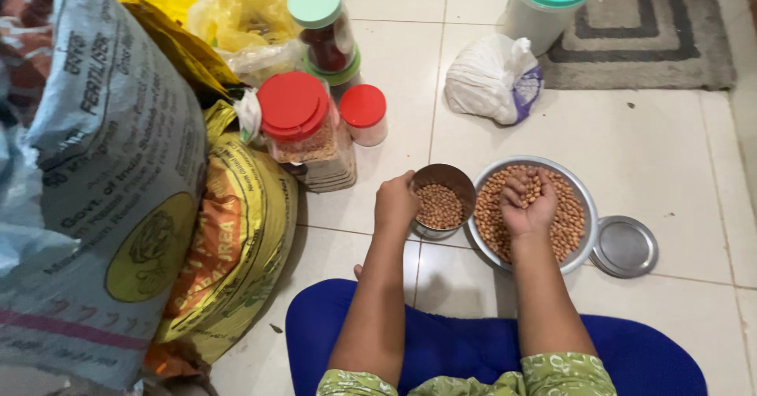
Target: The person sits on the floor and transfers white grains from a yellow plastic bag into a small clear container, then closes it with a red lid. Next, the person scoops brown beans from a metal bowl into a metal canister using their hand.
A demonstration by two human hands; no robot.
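Our left hand (394, 201) gripped the rim of the tin (443, 200), fingers curled on it, on the floor just beside the bowl (585, 200); our right hand (529, 203) lay in the bowl, fingers cupped around peanuts (568, 222); a lid (624, 246) lay beside it.

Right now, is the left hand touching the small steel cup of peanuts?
Touching. The head view shows the left hand gripping the rim of the small steel cup, fingers wrapped against its left side with no gap.
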